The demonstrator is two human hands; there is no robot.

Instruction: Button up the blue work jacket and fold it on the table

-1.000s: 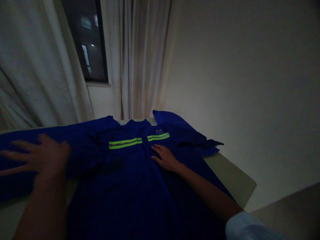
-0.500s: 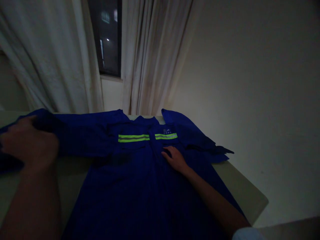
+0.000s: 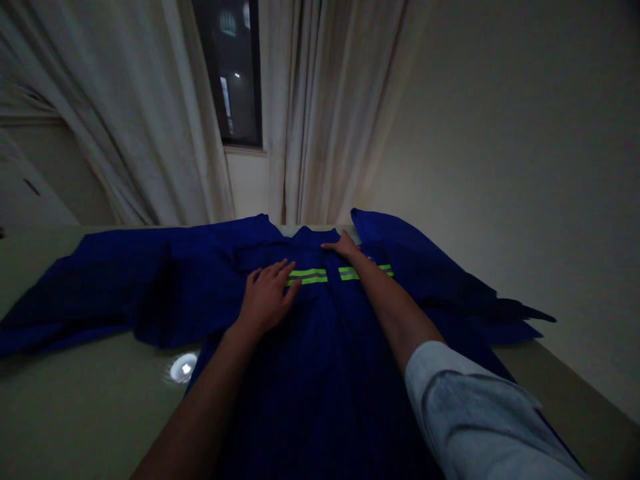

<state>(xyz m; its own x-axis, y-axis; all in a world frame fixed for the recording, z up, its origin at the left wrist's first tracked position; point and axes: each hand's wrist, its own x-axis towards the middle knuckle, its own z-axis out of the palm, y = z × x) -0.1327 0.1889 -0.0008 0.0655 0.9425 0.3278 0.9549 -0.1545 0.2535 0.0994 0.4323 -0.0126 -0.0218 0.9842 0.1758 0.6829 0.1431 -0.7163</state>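
Note:
A dark blue work jacket [image 3: 310,360] with a yellow-green reflective stripe [image 3: 313,275] across the chest lies spread flat on a grey table [image 3: 80,400]. My left hand [image 3: 267,293] rests flat on the left chest, fingers stretched out over the end of the stripe. My right hand [image 3: 343,245] lies flat near the collar, just above the stripe, fingers extended. Neither hand holds anything. The jacket's left sleeve [image 3: 100,287] stretches out to the left; the right sleeve [image 3: 450,280] lies bunched at the right edge.
White curtains [image 3: 320,113] hang on both sides of a dark window [image 3: 235,73] behind the table. A bare wall [image 3: 525,167] stands to the right. A small bright reflection [image 3: 183,368] shows on the tabletop beside the jacket.
My left hand let go of the left sleeve and moved right onto the chest. My right hand slid up from the jacket's middle to the collar. The view shifted left.

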